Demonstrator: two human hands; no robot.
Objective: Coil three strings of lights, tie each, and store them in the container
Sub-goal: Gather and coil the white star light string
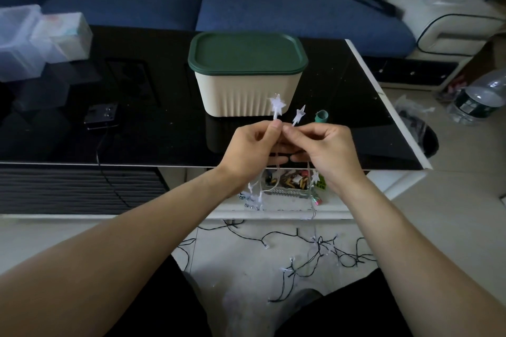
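Left hand (253, 145) pinches a thin pale wire just under a white star light (277, 105), thumb and forefinger closed on it. Right hand (323, 148) pinches the same star string (278, 172) just beside it, under a second star (299, 115); both stars stick up above the fingertips. Hands nearly touch, held over the near edge of the surface (164, 131). The clear wire hangs in loops below the hands, more small translucent stars on it, down toward the floor.

Container (246, 90) sits on the surface right behind the hands: cream, ribbed plastic sides, rounded-rectangle shape, dark green lid (246, 52) on. Small teal cylinder (321, 117) stands just right of the container. Surface is glossy black glass with a white rim.

On the tiled floor between the knees, a dark string (315, 252) lies sprawled and tangled, black wire with small pale bulbs. Can't tell whether it is one string or two.

Left on the surface: frosted clear plastic boxes (35, 41), a small dark device (101, 115) with a cable. Behind: blue fabric sofa (273, 13). Right, on the floor: clear water jug (482, 98).
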